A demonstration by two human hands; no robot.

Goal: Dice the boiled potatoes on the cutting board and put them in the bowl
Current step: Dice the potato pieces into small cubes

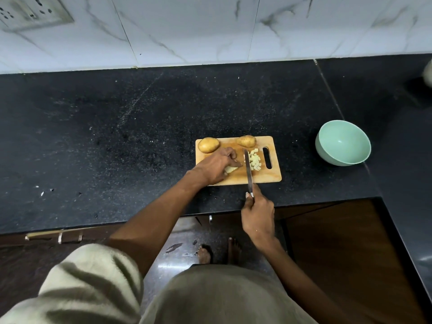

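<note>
Head view: left hand (216, 166) fingers curl onto a potato piece (231, 169), right hand (258, 215) fingers wrap the knife (248, 169).

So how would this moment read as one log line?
step: dicing | left hand: holds potato piece | right hand: grips knife | diced cubes: on cutting board | bowl: empty
</note>
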